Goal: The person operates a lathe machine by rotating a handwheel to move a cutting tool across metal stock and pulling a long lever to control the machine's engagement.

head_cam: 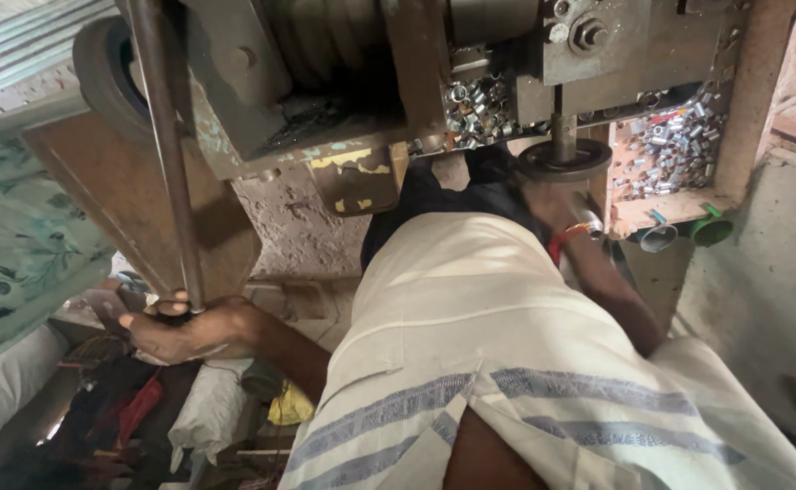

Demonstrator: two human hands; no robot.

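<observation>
I see the left hand [185, 328] at about 8 o'clock in the frame, its fingers wrapped tight around the lower end of a long metal lever rod [164, 145], which rises steeply from the fist toward 11 o'clock and passes in front of the press machine [325, 82].

The right hand [556, 207] is at about 2 o'clock, reaching in under the machine's vertical ram [563, 134] and the dark round disc [563, 159] at its foot. A red band [568, 238] circles the wrist. A small shiny metal tube [590, 222] lies against the hand; I cannot tell whether the fingers are clamped on it or merely beside it, as most of the hand is in shadow.

Heaps of small silver metal ferrules [674, 145] fill a wooden tray [679, 207] at 2 o'clock, just right of the ram, and more [475, 107] sit on the machine bed at 12 o'clock.

A cream garment with grey stripes [507, 363] covers the person's lap at 6 o'clock. A patterned cloth [17, 227] hangs at 9 o'clock.
</observation>
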